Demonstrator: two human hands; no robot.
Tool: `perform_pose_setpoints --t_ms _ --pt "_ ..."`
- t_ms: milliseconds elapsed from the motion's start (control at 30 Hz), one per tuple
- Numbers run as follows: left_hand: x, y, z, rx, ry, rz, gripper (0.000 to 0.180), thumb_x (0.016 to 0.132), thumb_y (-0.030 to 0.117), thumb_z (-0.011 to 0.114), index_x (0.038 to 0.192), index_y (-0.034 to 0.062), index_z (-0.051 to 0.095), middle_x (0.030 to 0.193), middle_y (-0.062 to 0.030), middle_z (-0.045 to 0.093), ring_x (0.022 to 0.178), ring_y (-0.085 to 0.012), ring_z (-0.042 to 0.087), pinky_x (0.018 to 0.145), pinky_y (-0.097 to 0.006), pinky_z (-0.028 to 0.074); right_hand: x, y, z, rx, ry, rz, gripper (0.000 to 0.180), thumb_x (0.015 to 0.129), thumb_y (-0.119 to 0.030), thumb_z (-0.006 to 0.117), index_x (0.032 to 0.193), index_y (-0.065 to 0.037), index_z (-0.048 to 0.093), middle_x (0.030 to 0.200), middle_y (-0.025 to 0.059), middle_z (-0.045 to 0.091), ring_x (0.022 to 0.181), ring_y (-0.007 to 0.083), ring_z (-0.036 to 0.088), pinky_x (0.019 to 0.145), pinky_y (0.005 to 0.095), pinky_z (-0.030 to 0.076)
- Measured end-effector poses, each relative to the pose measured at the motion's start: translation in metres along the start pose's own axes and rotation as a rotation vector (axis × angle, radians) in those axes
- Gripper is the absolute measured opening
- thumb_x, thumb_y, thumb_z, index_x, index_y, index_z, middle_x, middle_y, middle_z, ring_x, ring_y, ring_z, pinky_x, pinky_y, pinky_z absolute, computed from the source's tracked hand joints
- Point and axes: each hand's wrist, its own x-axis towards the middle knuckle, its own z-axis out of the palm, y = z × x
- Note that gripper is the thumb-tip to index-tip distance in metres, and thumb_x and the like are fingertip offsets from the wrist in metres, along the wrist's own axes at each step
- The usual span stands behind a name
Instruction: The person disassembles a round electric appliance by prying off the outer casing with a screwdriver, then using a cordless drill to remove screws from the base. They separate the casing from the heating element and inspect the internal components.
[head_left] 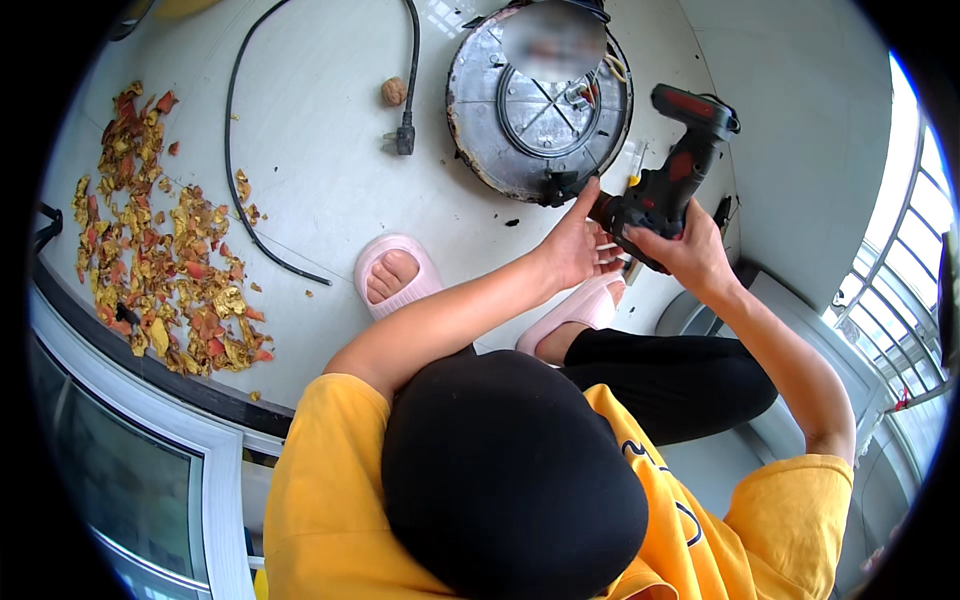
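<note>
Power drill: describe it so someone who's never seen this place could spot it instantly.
Find the big round grey disc on the pale floor, near the top of the view. Just beyond its lower right edge, the right hand grips the power drill. Its black body with dark red patches sets it apart from the disc and the pink slippers.

The floor (310, 150) is pale and shiny, with thin lines between its big tiles. On the right, a plain, light grey wall (805, 110) goes up from it. Farther right is a barred window (903, 265), and bright white daylight shines there. On the near left, a dark strip (250, 410) edges the floor, next to a pale frame (225, 500) around dark, shiny glass (130, 450).
</note>
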Motion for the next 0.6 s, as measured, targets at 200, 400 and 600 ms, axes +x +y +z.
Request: perform_pose_setpoints --t_ms 200,400,600 --pt "-0.017 0.018 -0.007 -0.131 -0.186 0.017 0.078 0.080 0.073 0.041 0.109 0.0019 0.055 0.112 -0.0137 0.057 0.104 -0.0289 0.054 0.093 -0.043 0.041 0.007 -0.015 -0.013 -0.504 -0.044 -0.531 0.053 0.067 -0.012 0.074 0.112 -0.004 0.047 0.098 0.0148 0.057 0.083 0.0316 0.059 0.072 0.0370 0.050" --pt "-0.037 0.031 -0.017 0.027 -0.249 -0.024 0.081 0.085 0.070 0.037 0.123 0.0000 0.049 0.120 -0.0115 0.057 0.112 -0.0218 0.051 0.101 -0.040 0.035 0.004 -0.030 -0.015 -1.207 -0.014 -1.177 0.043 0.070 -0.014 0.065 0.111 -0.009 0.052 0.103 0.0071 0.054 0.081 0.0212 0.054 0.069 0.0308 0.045" --pt "-0.026 0.019 0.007 0.060 -0.116 0.047 0.063 0.086 0.066 0.042 0.116 0.0120 0.055 0.109 -0.0064 0.060 0.108 -0.0194 0.053 0.097 -0.040 0.038 -0.007 -0.009 -0.001 -1.290 0.125 -1.326 0.038 0.074 -0.016 0.061 0.111 -0.010 0.054 0.110 0.0096 0.052 0.090 0.0250 0.054 0.070 0.0306 0.044"
